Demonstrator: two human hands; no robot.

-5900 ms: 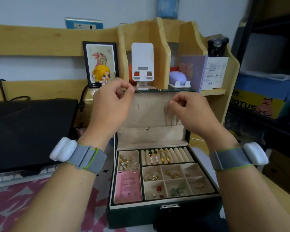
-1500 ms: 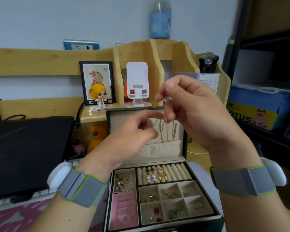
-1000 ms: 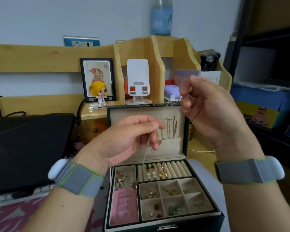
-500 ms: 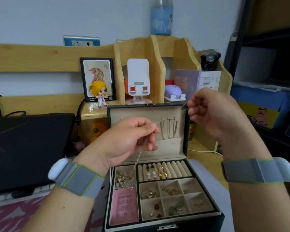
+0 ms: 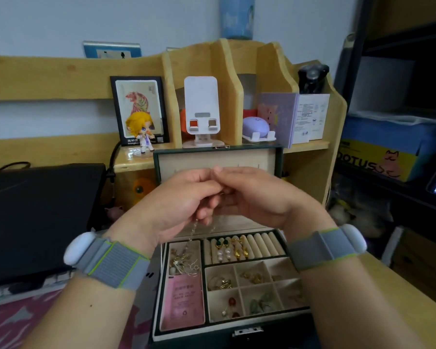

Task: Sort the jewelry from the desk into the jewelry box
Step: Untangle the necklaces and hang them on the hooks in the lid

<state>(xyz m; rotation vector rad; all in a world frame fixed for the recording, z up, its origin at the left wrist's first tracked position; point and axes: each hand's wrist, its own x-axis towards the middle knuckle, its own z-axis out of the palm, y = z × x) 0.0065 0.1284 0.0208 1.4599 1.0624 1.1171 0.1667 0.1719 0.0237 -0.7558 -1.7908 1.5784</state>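
The jewelry box (image 5: pixel 237 331) stood open on the counter (image 5: pixel 393 280), its lid upright at the back. Both hands met above its tray, the left hand (image 5: pixel 176 205) touching the right hand (image 5: pixel 254 197). A chain (image 5: pixel 191 233) hung from them into the rear-left compartment. Behind the box stood a shelf (image 5: pixel 141 159); a laptop (image 5: pixel 35 212) lay to the left.

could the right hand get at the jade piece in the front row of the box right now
Probably not at once: the right hand is busy pinching the chain with the left hand. The jade piece lies uncovered.
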